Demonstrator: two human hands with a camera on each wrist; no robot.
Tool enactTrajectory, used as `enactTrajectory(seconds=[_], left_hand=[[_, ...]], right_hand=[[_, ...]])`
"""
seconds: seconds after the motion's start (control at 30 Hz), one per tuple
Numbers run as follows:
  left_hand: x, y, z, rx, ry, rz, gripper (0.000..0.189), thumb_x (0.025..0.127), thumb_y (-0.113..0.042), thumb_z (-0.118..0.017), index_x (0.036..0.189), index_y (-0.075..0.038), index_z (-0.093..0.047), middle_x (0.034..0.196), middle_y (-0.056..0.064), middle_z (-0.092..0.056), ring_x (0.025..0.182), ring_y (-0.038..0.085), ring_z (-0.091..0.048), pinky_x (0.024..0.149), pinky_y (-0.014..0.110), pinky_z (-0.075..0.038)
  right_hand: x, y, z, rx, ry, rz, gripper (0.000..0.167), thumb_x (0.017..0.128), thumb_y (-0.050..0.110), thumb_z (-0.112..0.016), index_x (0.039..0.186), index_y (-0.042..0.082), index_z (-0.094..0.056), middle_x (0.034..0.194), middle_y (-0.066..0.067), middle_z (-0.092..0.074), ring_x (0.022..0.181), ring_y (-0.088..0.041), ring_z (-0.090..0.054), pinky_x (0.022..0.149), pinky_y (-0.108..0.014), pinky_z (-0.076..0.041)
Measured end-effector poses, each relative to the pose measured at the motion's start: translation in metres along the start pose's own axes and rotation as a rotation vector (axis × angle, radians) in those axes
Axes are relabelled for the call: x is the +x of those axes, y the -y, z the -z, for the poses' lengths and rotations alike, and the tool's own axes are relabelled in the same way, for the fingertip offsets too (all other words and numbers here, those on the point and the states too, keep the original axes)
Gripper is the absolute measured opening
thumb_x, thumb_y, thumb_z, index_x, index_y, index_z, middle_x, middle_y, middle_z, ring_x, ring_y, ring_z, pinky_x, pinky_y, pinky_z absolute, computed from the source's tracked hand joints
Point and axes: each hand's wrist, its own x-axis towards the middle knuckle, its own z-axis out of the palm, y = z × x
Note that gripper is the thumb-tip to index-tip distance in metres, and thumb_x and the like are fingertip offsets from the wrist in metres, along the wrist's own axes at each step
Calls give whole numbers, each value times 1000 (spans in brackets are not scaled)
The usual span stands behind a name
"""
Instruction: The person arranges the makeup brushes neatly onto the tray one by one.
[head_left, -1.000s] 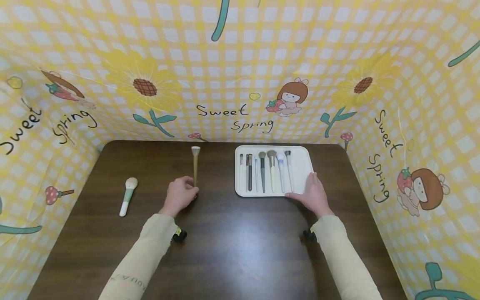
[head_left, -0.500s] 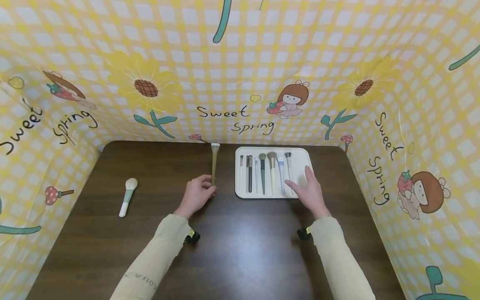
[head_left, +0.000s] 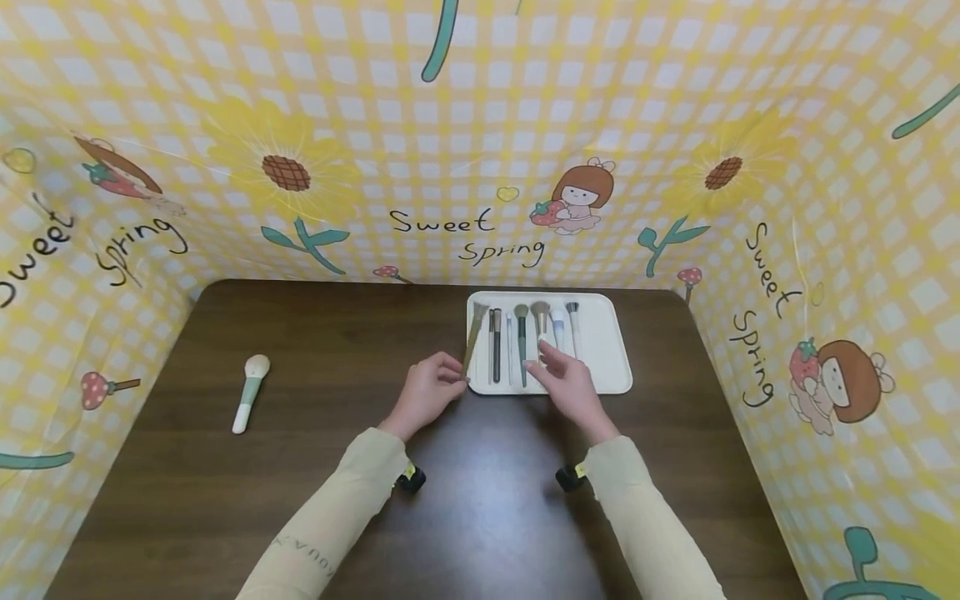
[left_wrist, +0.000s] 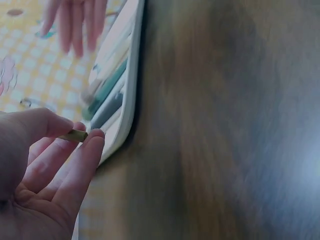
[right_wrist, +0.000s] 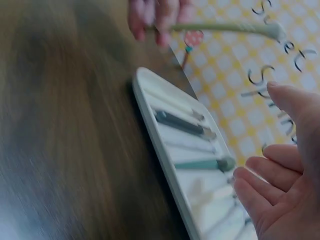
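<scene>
My left hand (head_left: 427,390) pinches the handle end of an olive-gold makeup brush (head_left: 473,337) between thumb and fingers. In the head view this brush overlaps the left end of a white tray (head_left: 609,350). The right wrist view shows the brush (right_wrist: 220,27) raised above the tray, its pale tip pointing away from the hand. Several makeup brushes lie side by side in the tray, among them a dark green one (head_left: 522,342) and a black-handled one (head_left: 497,350). My right hand (head_left: 573,390) is over the tray's front middle, fingers extended, holding nothing, hiding some handles.
A makeup brush with a green and white handle (head_left: 252,392) lies alone on the left of the brown wooden table (head_left: 337,333). Yellow checked cloth (head_left: 420,150) with printed flowers walls in the back and both sides.
My left hand has carried the olive-gold brush rightward from the table to over the tray's left end. My right hand has left the tray's right front corner and moved left over the brushes.
</scene>
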Motion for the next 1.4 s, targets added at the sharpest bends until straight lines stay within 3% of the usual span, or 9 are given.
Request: enactTrajectory(seconds=[0.2,0.53,0.77,1.0,1.13,1.27,1.4], left_hand=[[0,-10,-20,-31,49,-29,18,88,-2,-78,102,-4,-67,95,8,-75,87,19,-73,75,35,-59],[-3,-13,-46,-43,87,-87,16,91,0,-75,103,-1,-64,96,15,-76,85,20,-75,71,31,-59],[-3,-16,-54,25,76,-147,15,91,-3,-76,98,-5,-63,98,13,-76,96,22,-73,78,36,-58],[1,-16,-56,39,82,-160,16,89,-4,-78,98,-6,-65,96,9,-76,91,18,-74,76,32,-58],[5,-15,-52,45,95,-178,35,84,-10,-86,111,-3,-65,110,11,-72,92,23,-72,79,34,-58],[8,-12,-45,136,70,-204,72,73,-24,-95,133,-3,-59,131,14,-63,113,30,-64,95,42,-51],[10,-10,-39,227,69,-190,104,69,-38,-96,151,-4,-44,152,18,-46,139,32,-43,112,46,-36]], right_hand=[[0,6,-21,53,35,18,59,97,36,-71,142,0,-58,136,-12,-63,124,-24,-61,99,-40,-50],[-2,9,-37,127,-33,42,42,95,22,-75,132,3,-67,120,-8,-72,113,-21,-67,95,-37,-53],[-1,13,-42,145,-122,12,36,91,8,-78,125,1,-70,107,-12,-75,100,-25,-72,83,-34,-58],[0,15,-42,124,-166,15,31,91,4,-77,121,0,-72,103,-12,-75,97,-25,-72,81,-34,-58],[0,12,-37,112,-197,18,31,92,6,-76,123,0,-71,105,-12,-75,96,-26,-72,80,-33,-58],[-2,7,-29,135,-238,-5,33,92,4,-75,124,0,-70,105,-14,-74,94,-27,-72,77,-33,-59],[-3,1,-20,197,-257,-31,33,92,0,-73,125,-3,-68,105,-19,-72,90,-30,-73,75,-35,-60]])
